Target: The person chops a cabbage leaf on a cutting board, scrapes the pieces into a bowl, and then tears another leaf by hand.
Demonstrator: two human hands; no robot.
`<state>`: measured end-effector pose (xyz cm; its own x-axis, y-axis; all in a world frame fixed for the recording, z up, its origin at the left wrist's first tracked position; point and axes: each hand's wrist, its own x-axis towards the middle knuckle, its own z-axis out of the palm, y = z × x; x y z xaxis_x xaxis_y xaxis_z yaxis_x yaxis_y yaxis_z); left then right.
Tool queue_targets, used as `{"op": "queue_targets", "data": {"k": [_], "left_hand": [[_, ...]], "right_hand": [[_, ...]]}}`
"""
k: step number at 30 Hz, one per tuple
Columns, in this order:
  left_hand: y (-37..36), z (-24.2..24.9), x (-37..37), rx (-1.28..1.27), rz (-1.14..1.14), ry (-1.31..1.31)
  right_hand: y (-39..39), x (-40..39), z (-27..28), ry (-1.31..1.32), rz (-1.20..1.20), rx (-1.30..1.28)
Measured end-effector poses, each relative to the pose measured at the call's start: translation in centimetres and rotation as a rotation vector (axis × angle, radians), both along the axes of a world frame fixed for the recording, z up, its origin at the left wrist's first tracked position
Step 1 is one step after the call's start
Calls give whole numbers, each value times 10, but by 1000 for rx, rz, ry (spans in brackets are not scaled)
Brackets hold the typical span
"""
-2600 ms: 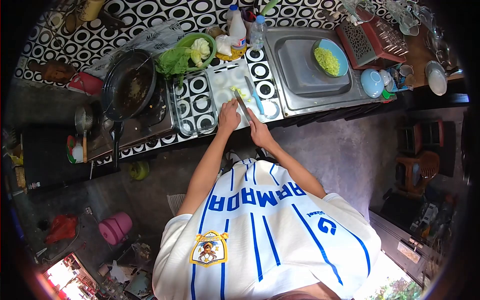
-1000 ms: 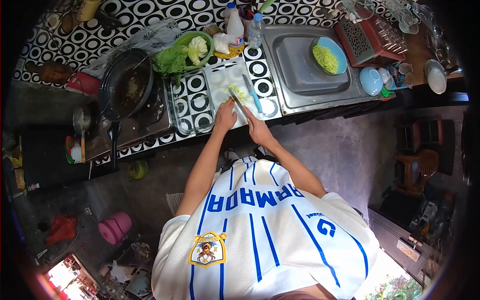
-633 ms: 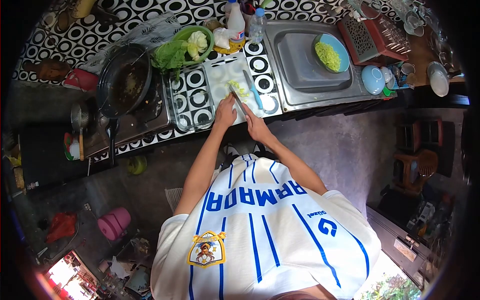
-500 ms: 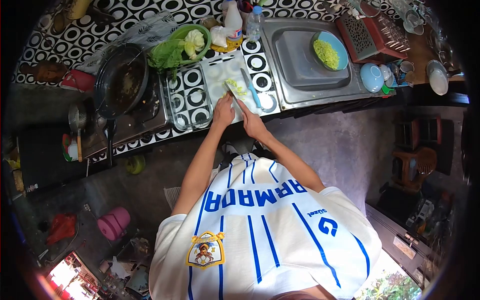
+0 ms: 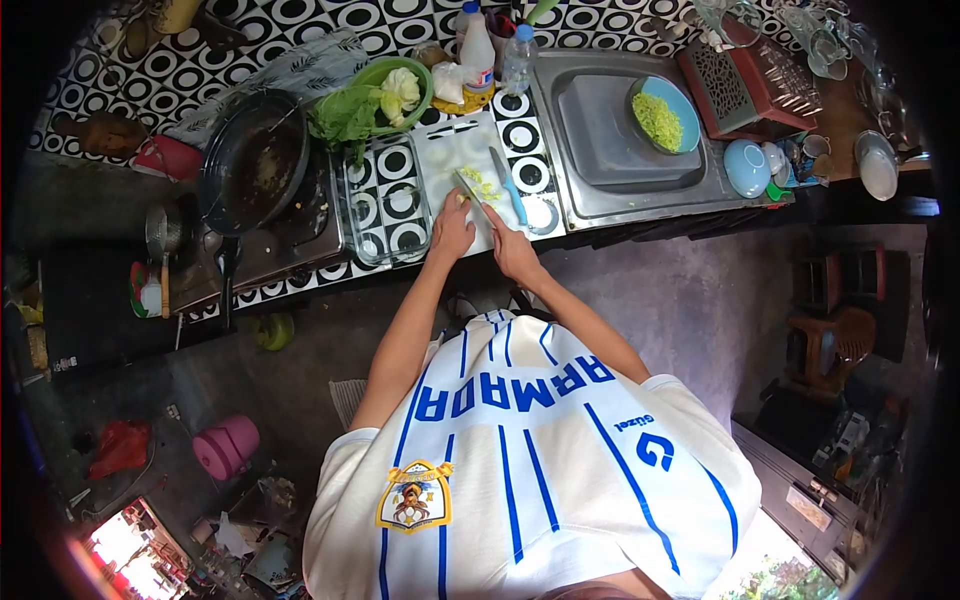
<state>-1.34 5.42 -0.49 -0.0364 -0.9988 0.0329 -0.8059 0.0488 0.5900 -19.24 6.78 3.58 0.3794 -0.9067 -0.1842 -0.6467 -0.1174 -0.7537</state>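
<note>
My right hand (image 5: 516, 254) is closed round the handle of a kitchen knife (image 5: 474, 193), its blade angled up and left over a white cutting board (image 5: 450, 150). Beside the blade, my left hand (image 5: 453, 230) has its fingers bent together at a small piece of pale green vegetable, mostly hidden by the fingers. Chopped pale green vegetable (image 5: 480, 184) lies on the board just beyond the blade. A second knife with a light blue handle (image 5: 514, 200) rests along the board's right edge, untouched.
Left of the board stands a clear glass dish (image 5: 352, 215), then a black wok (image 5: 225, 165) on the stove. Behind sit a green basket (image 5: 426, 95) of leafy vegetables and bottles (image 5: 478, 58). At right, a blue bowl (image 5: 690, 115) of chopped vegetable stands over the sink (image 5: 590, 205).
The view has tilted slightly, so the counter appears a little lower. Both hands stay at the board, the knife in my right hand, with only small shifts near the blade.
</note>
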Motion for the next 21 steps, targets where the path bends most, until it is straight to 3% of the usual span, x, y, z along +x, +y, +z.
{"op": "queue_targets", "data": {"k": [3,9,12,21], "left_hand": [[-3,10,2,88,-8,42],[0,5,5,23,28,160],[-1,-6,8,-60,5,147],[-1,3,0,46,20,58]], "right_hand": [[0,-8,-6,-99,12,-59],[11,-14,5,-96,16,9],[15,-13,14,-125,9,36],[24,-5,5,-166,-3,26]]}}
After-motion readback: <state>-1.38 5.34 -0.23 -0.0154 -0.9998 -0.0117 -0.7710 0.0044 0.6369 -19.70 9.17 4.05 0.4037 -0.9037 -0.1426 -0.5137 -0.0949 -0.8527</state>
